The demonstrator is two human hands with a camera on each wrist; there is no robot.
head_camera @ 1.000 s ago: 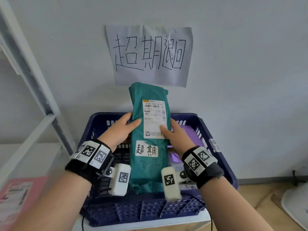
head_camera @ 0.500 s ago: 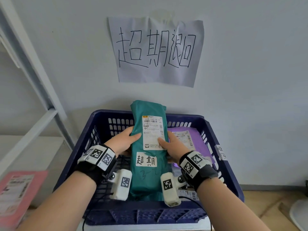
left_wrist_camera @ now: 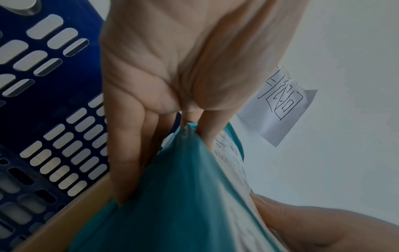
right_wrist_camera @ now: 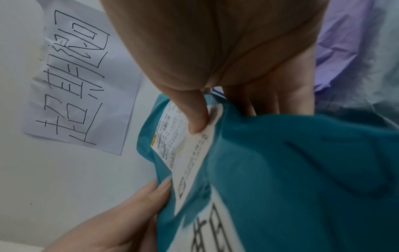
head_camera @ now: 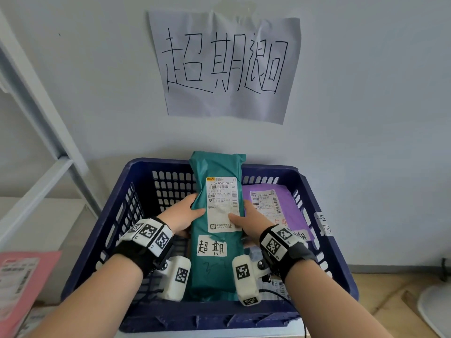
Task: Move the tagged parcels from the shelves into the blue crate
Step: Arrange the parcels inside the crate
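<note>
A long teal parcel point(head_camera: 218, 272) with a white shipping label and a handwritten tag lies lengthwise inside the blue crate point(head_camera: 114, 220), its far end above the back rim. My left hand point(head_camera: 181, 217) grips its left edge, thumb on top and fingers underneath. My right hand point(head_camera: 249, 222) grips its right edge, thumb on the label. The left wrist view shows the left hand point(left_wrist_camera: 164, 95) with the teal parcel point(left_wrist_camera: 172, 196) pinched between thumb and fingers. In the right wrist view the right thumb point(right_wrist_camera: 194, 117) presses on the label of the teal parcel point(right_wrist_camera: 291, 170).
A purple parcel point(head_camera: 271, 203) lies in the crate's right half. A handwritten paper sign point(head_camera: 224, 64) is taped to the wall above. White shelf posts point(head_camera: 41, 113) stand at left, with a pink parcel point(head_camera: 22, 284) below. A white round object point(head_camera: 436, 306) sits at right on the floor.
Both hands have lowered the teal parcel from above the crate down into it; its far end has dropped from the paper sign to the crate's back rim.
</note>
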